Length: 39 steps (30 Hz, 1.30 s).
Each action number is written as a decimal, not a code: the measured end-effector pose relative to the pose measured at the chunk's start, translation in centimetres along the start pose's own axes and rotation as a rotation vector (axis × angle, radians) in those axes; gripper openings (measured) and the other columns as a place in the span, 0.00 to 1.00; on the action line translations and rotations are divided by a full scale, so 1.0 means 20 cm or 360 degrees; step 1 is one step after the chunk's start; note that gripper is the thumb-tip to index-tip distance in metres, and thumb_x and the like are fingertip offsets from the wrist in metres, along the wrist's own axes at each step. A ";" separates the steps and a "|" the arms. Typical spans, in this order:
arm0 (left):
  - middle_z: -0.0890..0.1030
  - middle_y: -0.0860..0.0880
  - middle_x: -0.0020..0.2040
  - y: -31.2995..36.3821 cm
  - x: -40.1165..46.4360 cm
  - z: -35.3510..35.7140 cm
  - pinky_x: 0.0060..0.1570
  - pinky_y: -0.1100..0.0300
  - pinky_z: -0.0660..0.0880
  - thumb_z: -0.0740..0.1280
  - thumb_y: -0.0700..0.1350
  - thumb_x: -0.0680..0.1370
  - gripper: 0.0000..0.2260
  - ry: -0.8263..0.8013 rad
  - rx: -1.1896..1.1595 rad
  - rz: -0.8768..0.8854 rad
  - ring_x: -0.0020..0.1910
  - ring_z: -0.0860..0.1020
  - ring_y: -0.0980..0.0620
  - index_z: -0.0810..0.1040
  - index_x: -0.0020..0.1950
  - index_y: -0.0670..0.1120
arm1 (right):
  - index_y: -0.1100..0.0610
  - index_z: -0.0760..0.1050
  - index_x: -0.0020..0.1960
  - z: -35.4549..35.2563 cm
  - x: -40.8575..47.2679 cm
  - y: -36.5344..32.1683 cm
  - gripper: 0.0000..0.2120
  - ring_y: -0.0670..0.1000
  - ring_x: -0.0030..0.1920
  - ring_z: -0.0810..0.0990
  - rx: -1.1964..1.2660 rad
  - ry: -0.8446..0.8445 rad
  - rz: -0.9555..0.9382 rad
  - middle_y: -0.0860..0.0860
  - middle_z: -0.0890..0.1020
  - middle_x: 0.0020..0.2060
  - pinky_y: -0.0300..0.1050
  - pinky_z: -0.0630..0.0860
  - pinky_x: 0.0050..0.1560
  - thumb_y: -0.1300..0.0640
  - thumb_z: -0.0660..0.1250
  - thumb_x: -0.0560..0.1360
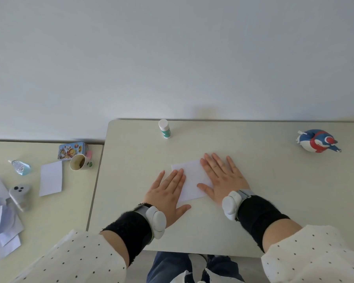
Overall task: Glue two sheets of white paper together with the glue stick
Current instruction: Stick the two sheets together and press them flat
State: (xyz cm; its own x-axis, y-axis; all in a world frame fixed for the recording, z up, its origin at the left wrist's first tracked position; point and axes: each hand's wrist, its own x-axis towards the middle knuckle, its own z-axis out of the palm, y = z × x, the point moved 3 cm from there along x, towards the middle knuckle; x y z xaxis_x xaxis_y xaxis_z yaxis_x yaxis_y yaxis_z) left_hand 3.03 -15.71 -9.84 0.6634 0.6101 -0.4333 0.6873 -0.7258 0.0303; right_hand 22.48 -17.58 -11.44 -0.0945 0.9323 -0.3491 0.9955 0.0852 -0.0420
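White paper (pixel 191 178), seemingly one sheet, lies under flat, spread left hand (pixel 168 194) and right hand (pixel 223 176)

No text, number or brand can be read anywhere. The glue stick (pixel 164 128) carries a teal label whose print is too small to make out. Left of the glue stick, the small tin (pixel 72 150) shows only a colourful cartoon picture, and the cup (pixel 80 162) beside the tin bears a green mark, not legible.
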 end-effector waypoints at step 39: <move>0.42 0.46 0.79 0.05 0.01 -0.07 0.71 0.52 0.28 0.43 0.68 0.76 0.39 0.0040 -0.0107 -0.0031 0.77 0.40 0.50 0.43 0.78 0.42 | 0.48 0.28 0.72 -0.07 0.12 -0.03 0.34 0.48 0.75 0.34 0.0062 0.0021 0.0067 0.41 0.32 0.72 0.58 0.28 0.70 0.32 0.30 0.72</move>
State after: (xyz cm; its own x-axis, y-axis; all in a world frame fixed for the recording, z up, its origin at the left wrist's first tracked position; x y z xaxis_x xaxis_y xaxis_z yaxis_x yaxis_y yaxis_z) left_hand 4.26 -16.00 -8.60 0.6565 0.6322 -0.4115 0.7178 -0.6913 0.0831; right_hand 21.63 -14.97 -11.00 -0.0523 0.9394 -0.3388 0.9974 0.0325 -0.0638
